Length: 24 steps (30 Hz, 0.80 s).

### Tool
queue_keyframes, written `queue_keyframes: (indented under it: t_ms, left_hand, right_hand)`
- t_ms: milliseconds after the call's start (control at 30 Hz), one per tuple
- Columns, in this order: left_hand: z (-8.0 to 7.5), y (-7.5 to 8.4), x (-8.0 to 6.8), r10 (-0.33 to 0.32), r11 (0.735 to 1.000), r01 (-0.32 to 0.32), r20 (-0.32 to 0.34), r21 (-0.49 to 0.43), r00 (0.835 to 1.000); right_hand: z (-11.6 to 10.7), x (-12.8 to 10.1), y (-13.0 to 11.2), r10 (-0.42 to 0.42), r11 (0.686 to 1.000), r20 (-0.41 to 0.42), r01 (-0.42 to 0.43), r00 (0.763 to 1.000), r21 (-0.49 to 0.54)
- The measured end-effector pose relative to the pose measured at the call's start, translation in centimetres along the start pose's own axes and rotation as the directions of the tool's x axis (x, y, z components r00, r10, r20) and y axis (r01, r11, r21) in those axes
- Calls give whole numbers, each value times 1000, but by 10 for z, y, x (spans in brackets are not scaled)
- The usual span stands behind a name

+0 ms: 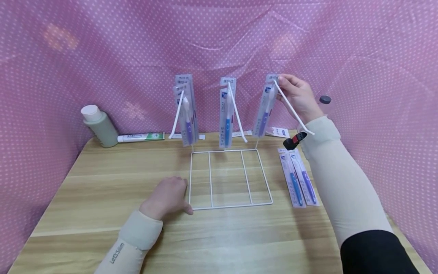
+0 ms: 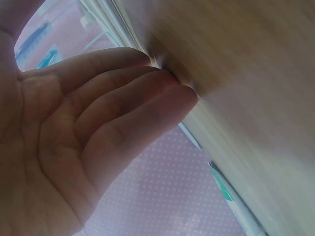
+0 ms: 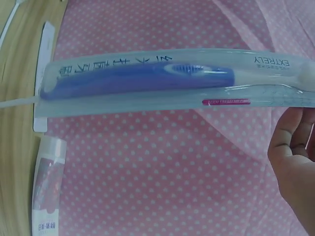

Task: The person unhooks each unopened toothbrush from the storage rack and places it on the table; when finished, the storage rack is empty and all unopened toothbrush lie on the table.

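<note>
A white wire display rack (image 1: 231, 206) stands on the table, with three hooks sticking out towards me. At its right hook, my right hand (image 1: 297, 95) pinches the upper edge of a packaged purple toothbrush (image 1: 264, 108); the same pack (image 3: 142, 81) stretches across the right wrist view. On the middle hook hangs a packaged blue toothbrush (image 1: 227, 121). The left hook carries several packs, a purple toothbrush (image 1: 188, 125) in front. My left hand (image 1: 168, 197) rests at the rack base's left side, fingers extended and thumb by the front corner. In the left wrist view its fingertips (image 2: 184, 96) meet the tabletop.
Two packaged toothbrushes, one blue (image 1: 295, 186) and one purple (image 1: 308, 184), lie right of the rack. A green bottle (image 1: 102, 127) and a toothpaste tube (image 1: 141, 137) are at the back left. A dark-capped object (image 1: 325, 99) stands behind my right wrist. Pink dotted cloth (image 1: 219, 34) surrounds the table.
</note>
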<state>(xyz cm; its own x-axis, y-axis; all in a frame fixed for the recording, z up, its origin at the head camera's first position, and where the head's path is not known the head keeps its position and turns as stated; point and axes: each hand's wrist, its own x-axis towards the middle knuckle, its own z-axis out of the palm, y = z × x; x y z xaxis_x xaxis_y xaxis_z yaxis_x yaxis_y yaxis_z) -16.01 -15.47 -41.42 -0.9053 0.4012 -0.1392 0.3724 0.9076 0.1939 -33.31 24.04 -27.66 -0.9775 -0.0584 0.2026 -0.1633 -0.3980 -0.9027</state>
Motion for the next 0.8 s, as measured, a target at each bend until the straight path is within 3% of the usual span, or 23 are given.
queue_keyframes:
  t_ms: [100, 300, 500, 800]
  left_hand:
    - [1, -1, 2, -4, 1000, 4, 1, 10, 1000]
    - [2, -1, 3, -5, 1000, 5, 4, 13, 1000]
    - [2, -1, 3, -2, 1000, 2, -3, 6, 1000]
    - [2, 0, 3, 2, 1000, -2, 3, 7, 1000]
  right_hand:
    - [1, -2, -1, -13, 1000, -9, 13, 1000, 4]
    - [1, -12, -8, 9, 996, -18, -11, 1000, -90]
    - [1, -26, -13, -13, 989, 59, 21, 998, -145]
    - [1, -49, -21, -25, 993, 160, 42, 987, -107]
